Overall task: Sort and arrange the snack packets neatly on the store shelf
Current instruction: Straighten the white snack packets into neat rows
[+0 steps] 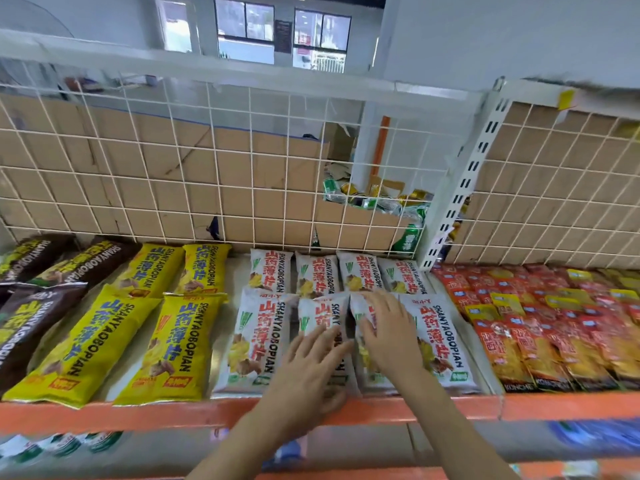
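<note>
Several white snack packets lie flat in two rows at the middle of the shelf (114, 415). My left hand (308, 367) rests with straight fingers on the second white packet (320, 311) of the front row. My right hand (389, 332) lies flat on the third white packet (360, 308) beside it. A dark gap shows between these two packets. Another white packet (258, 341) lies to the left and one more (440, 337) to the right. Yellow packets (173, 348) and brown packets (24, 327) fill the left part of the shelf.
Small red and orange packets (540, 323) crowd the shelf section on the right, past a white upright post (460, 195). A white wire grid (207, 161) backed with cardboard closes the rear. The orange front rail runs below my hands. A lower shelf holds blurred packets.
</note>
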Demonstrator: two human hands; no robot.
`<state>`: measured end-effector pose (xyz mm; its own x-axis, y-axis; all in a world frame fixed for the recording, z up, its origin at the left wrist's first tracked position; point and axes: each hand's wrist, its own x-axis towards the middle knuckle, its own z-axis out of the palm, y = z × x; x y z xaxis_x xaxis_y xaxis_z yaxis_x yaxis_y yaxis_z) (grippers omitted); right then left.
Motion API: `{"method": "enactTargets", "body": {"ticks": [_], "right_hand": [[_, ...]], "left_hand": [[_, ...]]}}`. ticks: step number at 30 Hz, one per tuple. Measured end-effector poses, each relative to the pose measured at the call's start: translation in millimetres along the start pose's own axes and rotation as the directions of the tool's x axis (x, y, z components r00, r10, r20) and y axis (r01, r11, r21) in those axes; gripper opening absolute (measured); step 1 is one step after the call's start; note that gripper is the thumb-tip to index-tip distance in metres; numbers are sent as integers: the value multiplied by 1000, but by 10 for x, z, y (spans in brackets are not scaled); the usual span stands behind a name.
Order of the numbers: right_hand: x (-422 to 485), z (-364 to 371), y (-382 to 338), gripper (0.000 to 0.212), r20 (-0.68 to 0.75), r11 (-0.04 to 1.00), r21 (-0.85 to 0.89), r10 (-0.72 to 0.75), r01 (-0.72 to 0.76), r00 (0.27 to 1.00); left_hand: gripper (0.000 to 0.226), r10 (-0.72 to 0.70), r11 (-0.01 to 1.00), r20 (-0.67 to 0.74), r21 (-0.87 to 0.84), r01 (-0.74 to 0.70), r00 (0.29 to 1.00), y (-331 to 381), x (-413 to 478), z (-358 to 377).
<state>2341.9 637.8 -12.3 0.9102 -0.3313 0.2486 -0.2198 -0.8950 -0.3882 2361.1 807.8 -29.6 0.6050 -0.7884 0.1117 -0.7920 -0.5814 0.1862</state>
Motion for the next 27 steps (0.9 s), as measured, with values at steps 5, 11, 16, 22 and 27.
{"method": "enactTargets", "body": {"ticks": [5, 11, 16, 22, 27], "right_hand": [[-215, 31, 132, 53, 85, 998, -56, 42, -38, 996], [-312, 109, 188, 55, 100, 999, -1, 32, -32, 994], [-336, 114, 224, 58, 105, 998, 40, 38, -42, 994], [-341, 121, 254, 61, 105, 997, 63, 44, -51, 994], [-355, 117, 279, 62, 113, 998, 44, 30, -35, 993]], "left_hand": [[82, 43, 992, 116, 112, -56, 992, 36, 127, 115], [66, -6, 982, 98, 189, -13, 995, -58, 186, 116], [69, -33, 973, 86, 230, 12, 996, -88, 278, 179], [72, -45, 968, 78, 249, 25, 996, -118, 318, 162], [70, -39, 978, 150, 208, 7, 988, -113, 266, 142]]}}
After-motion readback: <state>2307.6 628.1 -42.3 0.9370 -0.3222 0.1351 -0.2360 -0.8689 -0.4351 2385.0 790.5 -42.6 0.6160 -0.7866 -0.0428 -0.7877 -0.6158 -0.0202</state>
